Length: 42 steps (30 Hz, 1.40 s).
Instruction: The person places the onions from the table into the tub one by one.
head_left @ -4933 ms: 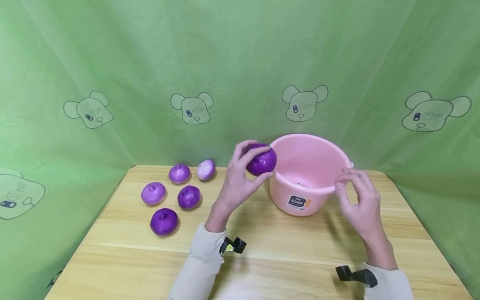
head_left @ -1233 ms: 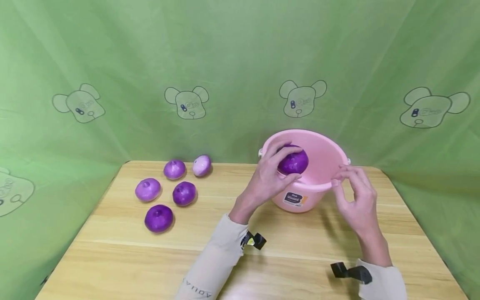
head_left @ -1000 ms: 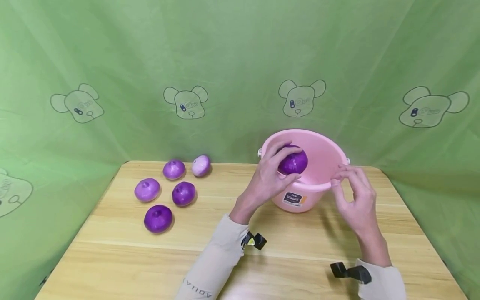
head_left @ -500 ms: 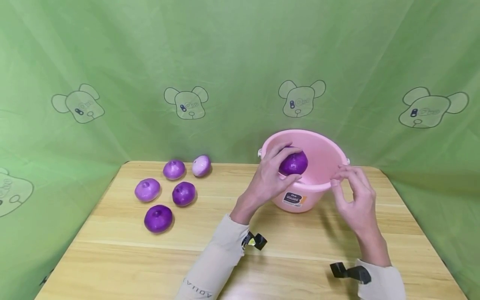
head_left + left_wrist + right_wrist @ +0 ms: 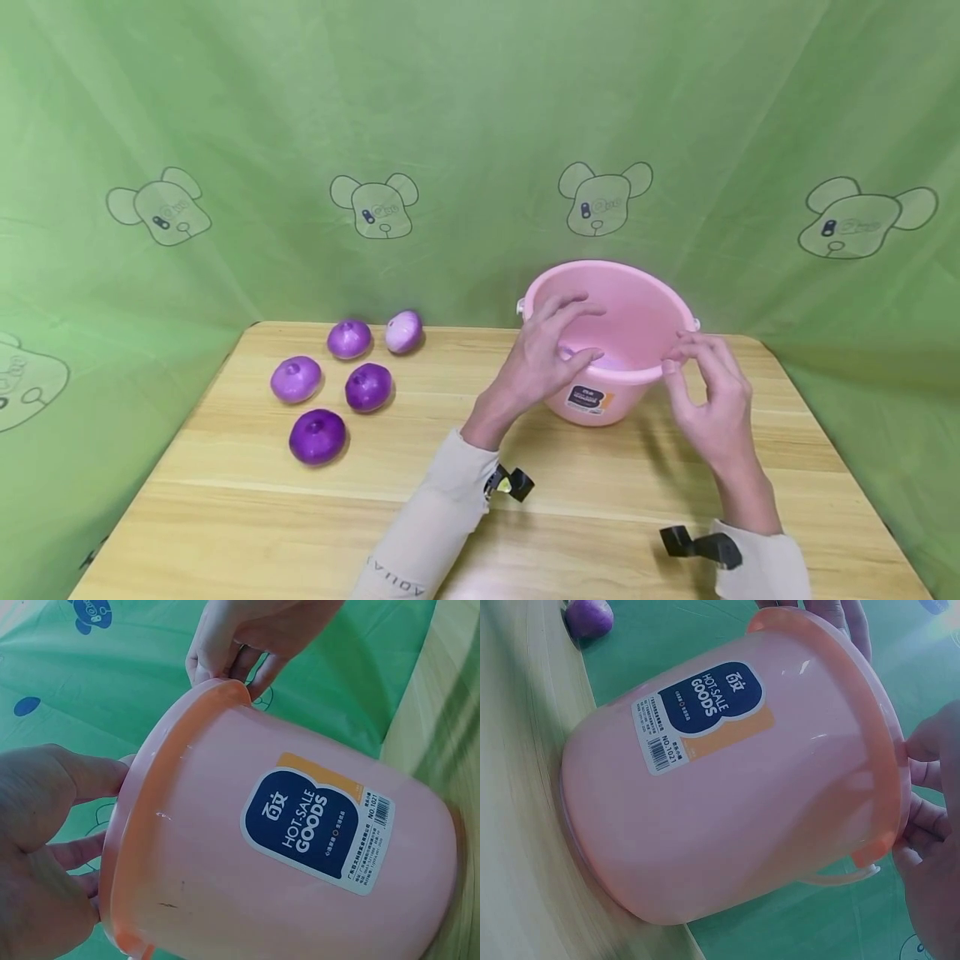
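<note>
1. A glossy pink plastic bucket [image 5: 637, 321] stands on a pale wood-grain table [image 5: 585, 517], near the far edge, with a green printed curtain [image 5: 480, 108] behind it.
2. A wide stretch of wood runs from the bucket to the onions at its left; a narrower strip lies at its right, and the forearms cross the wood before it.
3. The bucket's mouth shows a bare inner wall; low inside, beneath the left hand [image 5: 536, 350], is a small purple patch, too little to identify.
4. The bucket is upright, long axis vertical, dark-blue-and-orange label [image 5: 588, 398] facing the person, handle mounts at either side.
5. The left hand reaches over the bucket's near-left rim, fingers bent and well apart from the thumb, holding nothing.
6. The right hand [image 5: 716, 400] pinches the bucket's right rim between thumb and fingers.
7. Five rounded purple onions [image 5: 318, 437] sit well left of the bucket, apart from one another. The darkest, farthest from it, points its stem upward; the whitish one [image 5: 405, 332], nearest it, lies tipped over.
</note>
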Available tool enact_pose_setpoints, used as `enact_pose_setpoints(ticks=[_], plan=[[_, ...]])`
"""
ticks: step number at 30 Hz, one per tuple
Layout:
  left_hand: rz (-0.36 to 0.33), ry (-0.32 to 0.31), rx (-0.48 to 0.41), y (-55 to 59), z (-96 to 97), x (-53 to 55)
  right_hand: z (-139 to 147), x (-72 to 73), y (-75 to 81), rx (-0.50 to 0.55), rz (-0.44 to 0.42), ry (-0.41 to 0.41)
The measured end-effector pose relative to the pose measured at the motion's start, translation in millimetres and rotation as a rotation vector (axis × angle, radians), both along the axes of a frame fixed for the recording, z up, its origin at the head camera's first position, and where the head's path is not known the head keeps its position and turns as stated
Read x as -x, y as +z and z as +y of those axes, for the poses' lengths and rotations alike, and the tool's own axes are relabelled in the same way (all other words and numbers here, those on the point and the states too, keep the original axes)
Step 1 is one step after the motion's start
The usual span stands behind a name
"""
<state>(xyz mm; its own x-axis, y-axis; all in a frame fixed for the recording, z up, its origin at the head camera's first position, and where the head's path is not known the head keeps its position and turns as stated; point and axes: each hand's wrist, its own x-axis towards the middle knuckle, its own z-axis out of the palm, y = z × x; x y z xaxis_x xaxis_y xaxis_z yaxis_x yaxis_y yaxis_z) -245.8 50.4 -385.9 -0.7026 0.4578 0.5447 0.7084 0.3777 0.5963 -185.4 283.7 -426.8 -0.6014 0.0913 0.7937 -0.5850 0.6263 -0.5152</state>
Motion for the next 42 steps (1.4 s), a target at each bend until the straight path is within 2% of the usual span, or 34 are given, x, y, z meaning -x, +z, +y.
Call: enact_pose_setpoints(ticks=[5,15,24,38,42], plan=[[0.009,0.001,0.010,-0.2,0.7,-0.8,0.5,0.6,0.1,-0.002,0.000,0.000],[0.055,-0.024,-0.039,-3.1,-1.4,-1.6,0.7,0.3,-1.5,0.002,0.007,0.003],[0.085,-0.044,-0.089,-1.9,-11.5,-5.8,-0.6,1.0,-1.8,0.006,0.016,0.010],[0.090,-0.059,-0.178,-3.1,-23.1,-12.6,0.4,-0.6,-1.2,0.017,0.002,0.007],[0.087,-0.046,-0.181,-4.0,-28.3,-14.0,0.2,0.4,-1.0,0.014,0.003,0.013]])
